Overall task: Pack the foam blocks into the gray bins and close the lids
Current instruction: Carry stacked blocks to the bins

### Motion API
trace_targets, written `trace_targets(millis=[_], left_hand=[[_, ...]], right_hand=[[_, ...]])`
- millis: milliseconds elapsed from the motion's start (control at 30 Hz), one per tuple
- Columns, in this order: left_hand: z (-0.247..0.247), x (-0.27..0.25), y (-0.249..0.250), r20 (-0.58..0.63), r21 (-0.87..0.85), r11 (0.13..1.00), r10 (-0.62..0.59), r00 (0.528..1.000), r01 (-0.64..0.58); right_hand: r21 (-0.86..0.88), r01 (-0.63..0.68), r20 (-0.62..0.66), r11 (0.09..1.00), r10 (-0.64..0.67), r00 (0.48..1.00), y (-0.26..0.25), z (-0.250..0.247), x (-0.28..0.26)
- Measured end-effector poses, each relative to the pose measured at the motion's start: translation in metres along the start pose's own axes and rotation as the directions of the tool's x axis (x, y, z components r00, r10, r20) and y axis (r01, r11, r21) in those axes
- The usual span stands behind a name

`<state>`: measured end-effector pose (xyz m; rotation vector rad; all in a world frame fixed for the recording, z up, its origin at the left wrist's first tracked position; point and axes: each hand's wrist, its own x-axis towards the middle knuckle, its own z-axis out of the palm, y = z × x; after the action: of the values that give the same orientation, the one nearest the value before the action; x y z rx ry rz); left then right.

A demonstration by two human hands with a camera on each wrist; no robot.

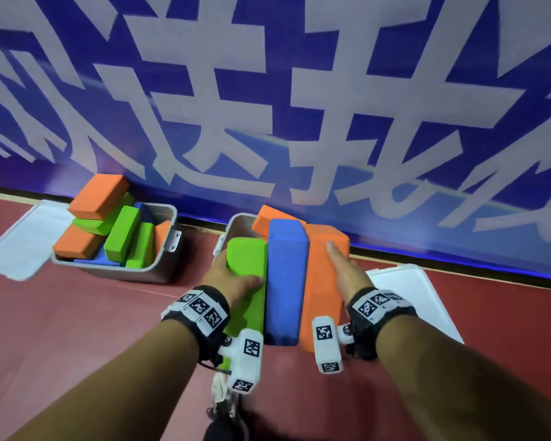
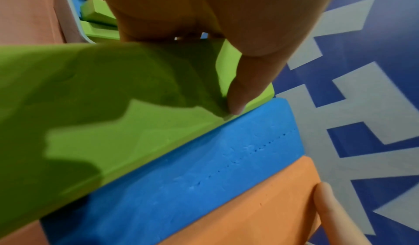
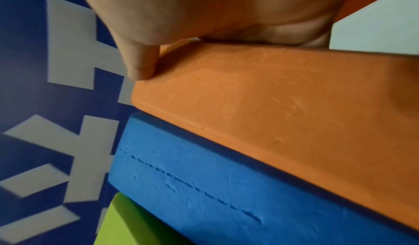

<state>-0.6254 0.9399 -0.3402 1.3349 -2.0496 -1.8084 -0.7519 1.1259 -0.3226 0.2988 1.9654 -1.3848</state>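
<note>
Three foam blocks are squeezed side by side above the right gray bin (image 1: 235,223): a green block (image 1: 247,259), a blue block (image 1: 287,275) and an orange block (image 1: 322,291). My left hand (image 1: 231,275) grips the green block (image 2: 136,123) from the left, thumb (image 2: 240,87) on its top face. My right hand (image 1: 347,275) holds the orange block (image 3: 272,114) from the right, thumb (image 3: 140,64) on its top edge. The blue block (image 3: 226,195) is clamped between them. Another orange block (image 1: 268,218) leans inside the right bin, which is mostly hidden.
The left gray bin (image 1: 159,272) is piled with several orange, green and blue blocks; its white lid (image 1: 16,249) lies open to the left. The right bin's white lid (image 1: 411,297) lies open on the red floor. A blue banner wall (image 1: 299,90) stands right behind both bins.
</note>
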Motion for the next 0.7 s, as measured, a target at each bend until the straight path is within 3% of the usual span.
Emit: trace_targets(millis=[133, 267, 467, 600, 700], left_hand=[[0.0, 0.116, 0.011, 0.085, 0.082, 0.996, 0.011, 0.996, -0.018], [0.007, 0.212, -0.007, 0.09, 0.132, 0.991, -0.042, 0.995, 0.03], [0.018, 0.313, -0.04, 0.031, 0.179, 0.966, -0.196, 0.98, 0.188], [0.009, 0.371, -0.064, -0.026, 0.154, 0.946, -0.283, 0.959, 0.284], [0.013, 0.412, -0.078, -0.007, 0.074, 0.942, -0.328, 0.944, 0.328]], right_hand=[[-0.035, -0.002, -0.111, 0.999, -0.002, 0.994, -0.03, 0.044, 0.083], [-0.044, -0.084, -0.125, 0.995, 0.078, 0.989, -0.034, 0.081, 0.173], [-0.099, -0.188, -0.039, 0.977, 0.185, 0.982, -0.009, 0.132, 0.299], [-0.212, -0.18, 0.047, 0.961, 0.194, 0.98, -0.014, 0.154, 0.343], [-0.178, -0.176, 0.004, 0.968, 0.18, 0.984, -0.013, 0.167, 0.378]])
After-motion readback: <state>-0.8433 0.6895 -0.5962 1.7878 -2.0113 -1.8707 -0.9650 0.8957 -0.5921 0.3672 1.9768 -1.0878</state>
